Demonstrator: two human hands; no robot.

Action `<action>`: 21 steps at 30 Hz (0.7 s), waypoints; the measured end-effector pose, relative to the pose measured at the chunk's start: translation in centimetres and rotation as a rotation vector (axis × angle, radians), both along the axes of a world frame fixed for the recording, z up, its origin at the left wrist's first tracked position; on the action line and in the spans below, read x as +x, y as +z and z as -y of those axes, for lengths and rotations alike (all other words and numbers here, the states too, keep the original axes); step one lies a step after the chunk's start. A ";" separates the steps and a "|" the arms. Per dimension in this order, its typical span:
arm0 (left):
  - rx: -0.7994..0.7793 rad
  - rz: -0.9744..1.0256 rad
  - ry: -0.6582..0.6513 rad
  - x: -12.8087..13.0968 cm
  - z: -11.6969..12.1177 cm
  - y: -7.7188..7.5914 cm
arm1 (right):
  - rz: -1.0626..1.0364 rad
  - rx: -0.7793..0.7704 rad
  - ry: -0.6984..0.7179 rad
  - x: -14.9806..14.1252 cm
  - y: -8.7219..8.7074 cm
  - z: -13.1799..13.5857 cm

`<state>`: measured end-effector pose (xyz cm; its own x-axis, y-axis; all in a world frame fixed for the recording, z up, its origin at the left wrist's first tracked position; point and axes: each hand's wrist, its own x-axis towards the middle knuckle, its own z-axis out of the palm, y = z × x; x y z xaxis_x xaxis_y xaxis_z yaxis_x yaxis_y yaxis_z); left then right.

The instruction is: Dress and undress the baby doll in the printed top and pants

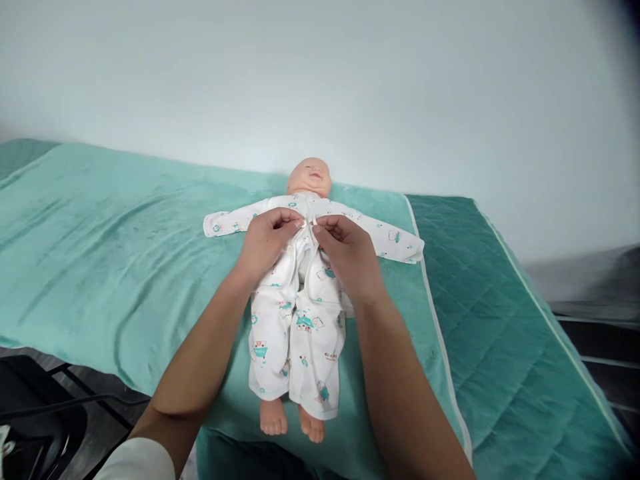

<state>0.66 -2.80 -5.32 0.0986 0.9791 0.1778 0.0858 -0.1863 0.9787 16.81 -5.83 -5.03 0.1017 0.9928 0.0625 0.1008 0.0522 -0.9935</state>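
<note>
A baby doll [310, 175] lies on its back with its bare feet toward me. It wears a white printed baby jacket [395, 237], sleeves spread wide, and matching printed trousers [315, 353]. At the chest, my left hand [273, 237] pinches one front edge of the jacket between thumb and fingers. Opposite it, my right hand [347, 250] pinches the other front edge, the fingertips of both hands close together. Below my hands the jacket's front hangs apart, with a white layer visible in the gap. Whether a fastener sits between my fingertips is too small to tell.
A light green blanket [125, 267] covers the bed under the doll. A darker quilted cover [480, 313] shows at the right. Behind stands a white wall [320, 80]. A black chair [35, 413] is at the lower left, and a metal frame [600, 363] at the right.
</note>
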 end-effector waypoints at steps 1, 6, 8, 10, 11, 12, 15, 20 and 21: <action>-0.011 0.017 -0.012 -0.1 -0.1 0.0 | -0.016 0.020 -0.005 -0.1 -0.2 0.1; 0.000 0.061 -0.008 0.4 0.0 -0.1 | -0.056 0.074 -0.027 -0.4 -1.2 0.4; 0.009 0.037 0.010 0.7 0.1 0.0 | -0.071 0.082 -0.025 -0.3 -1.3 0.4; 0.012 0.010 0.013 0.9 0.3 0.1 | -0.089 0.078 -0.022 -0.3 -1.4 0.3; 0.012 0.001 0.009 0.9 0.3 0.2 | -0.097 0.075 -0.020 -0.2 -1.5 0.2; 0.012 -0.005 0.003 0.9 0.4 0.2 | -0.104 0.073 -0.019 -0.2 -1.5 0.2; 0.012 0.007 -0.011 0.7 0.4 0.2 | -0.118 0.068 -0.012 -0.2 -1.4 0.0; -0.011 0.066 -0.043 0.7 0.2 0.0 | -0.118 0.005 0.023 -0.2 -0.9 -0.1; -0.014 0.072 -0.047 0.7 0.2 -0.1 | -0.109 0.001 0.034 -0.2 -0.8 -0.1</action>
